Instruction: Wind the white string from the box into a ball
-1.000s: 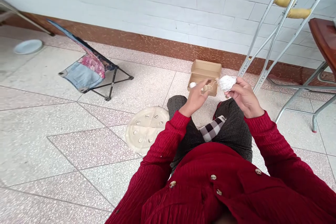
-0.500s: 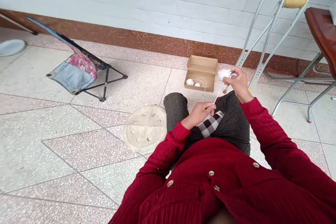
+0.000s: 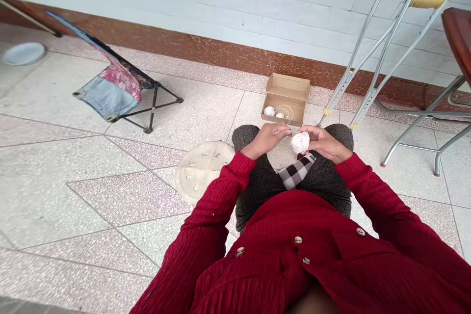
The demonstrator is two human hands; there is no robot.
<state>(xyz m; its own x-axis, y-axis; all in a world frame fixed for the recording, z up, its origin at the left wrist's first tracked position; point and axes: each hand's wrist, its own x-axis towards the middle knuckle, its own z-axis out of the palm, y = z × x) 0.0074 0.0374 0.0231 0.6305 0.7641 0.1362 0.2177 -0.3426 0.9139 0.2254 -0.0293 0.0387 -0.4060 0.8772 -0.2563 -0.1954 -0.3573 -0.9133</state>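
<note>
Above my lap, my right hand [image 3: 323, 141] grips a ball of white yarn [image 3: 300, 143] from its right side, with the fingers curled round it. Just to the left, my left hand [image 3: 270, 138] is closed in a pinch on a strand of the same yarn, which runs across to the ball. Beyond my knees an open cardboard box [image 3: 288, 89] stands on the floor by the wall. Inside it lie two smaller white yarn balls [image 3: 269, 111] and a loose looping strand. A black-and-white checked cloth [image 3: 296, 172] lies between my thighs.
A round cream mat [image 3: 198, 172] with holes lies left of my knee. Farther left stands a folding chair [image 3: 110, 95], with a pale basin [image 3: 24, 54] behind it. Crutches [image 3: 382, 44] lean on the wall at the right, beside a brown metal-legged chair [image 3: 458, 34].
My right hand has come down and left with the yarn ball, close to my left hand. My left hand has risen slightly leftward, and the strand between them is shorter.
</note>
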